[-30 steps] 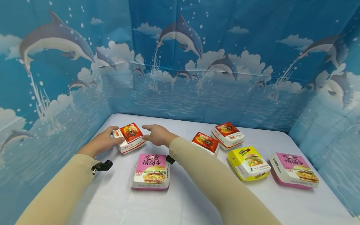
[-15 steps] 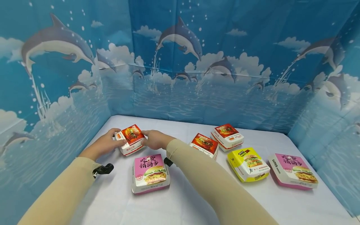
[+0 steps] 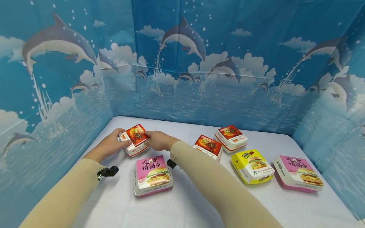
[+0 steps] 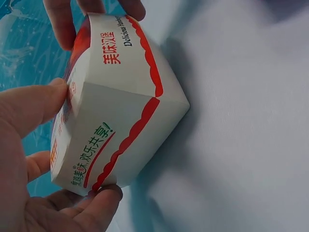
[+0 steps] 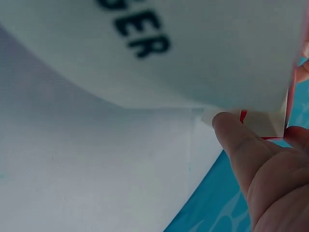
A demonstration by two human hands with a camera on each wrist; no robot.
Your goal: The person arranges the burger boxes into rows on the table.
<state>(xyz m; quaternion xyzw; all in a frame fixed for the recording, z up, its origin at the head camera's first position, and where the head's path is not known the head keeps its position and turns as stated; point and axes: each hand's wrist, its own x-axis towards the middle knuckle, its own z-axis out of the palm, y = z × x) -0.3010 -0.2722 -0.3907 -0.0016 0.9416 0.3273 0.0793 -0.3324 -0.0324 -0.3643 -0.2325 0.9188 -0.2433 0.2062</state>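
A small burger box [image 3: 136, 133] with a red burger picture on its lid and white sides is at the left rear of the table. My left hand [image 3: 110, 146] grips its left side; in the left wrist view, the thumb [image 4: 36, 106] lies against the lid and the other fingers reach round the side. On the box's right side, my right hand [image 3: 160, 141] holds it with thumb and fingers. Close in front is a pink burger box [image 3: 152, 172], just below my right wrist. That pink box's white side fills the top of the right wrist view and partly hides the red-topped box.
Two more red-topped burger boxes [image 3: 208, 144] [image 3: 232, 137] stand right of centre, one partly behind my right sleeve. A yellow burger box [image 3: 252, 166] and another pink one [image 3: 297, 172] are farther right. A blue dolphin-print curtain [image 3: 176, 98] surrounds the white table [image 3: 114, 202].
My right hand has closed in on the red-topped box and now holds it. That box has shifted slightly right, and the near pink box has turned a little counterclockwise.
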